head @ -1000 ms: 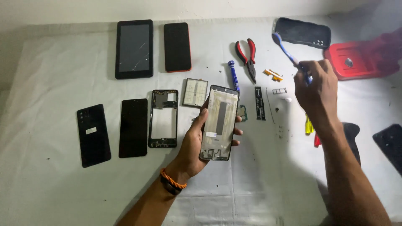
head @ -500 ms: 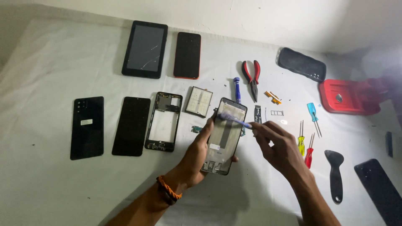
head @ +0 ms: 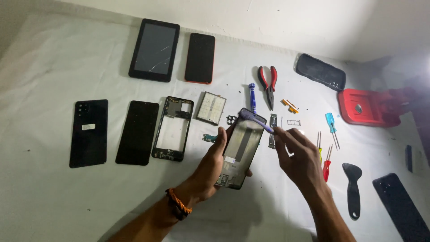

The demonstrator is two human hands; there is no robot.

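The left hand (head: 214, 168) grasps a stripped phone chassis (head: 241, 148) by its long edges, inner side up, lifted above the white-covered surface (head: 53, 197); an orange braided band circles that wrist. The right hand (head: 299, 157) pinches a blue brush (head: 256, 120) between its fingers, the bristle end resting on the top edge of the chassis.

Left of the left hand, lying flat in a row: an empty phone frame (head: 173, 128) nearest, then a black screen panel (head: 137, 132), then a black back cover (head: 88, 133) farthest. Just beyond the left hand's fingertips lie a square silver plate (head: 211, 108) and small loose parts.

Beyond both hands, well apart, rest a black tablet with a cracked screen (head: 154, 49) and a red-edged phone (head: 199, 58) beside it. Beyond the right hand lie a blue-handled screwdriver (head: 252, 96) and red-handled pliers (head: 269, 85).

Right of the right hand, near it: small yellow and red screwdrivers (head: 326, 163), a blue one (head: 331, 123) and a black pry spatula (head: 353, 190). Farther right sit a red case (head: 367, 107), a dark cover (head: 320, 71) and another dark phone (head: 402, 206).
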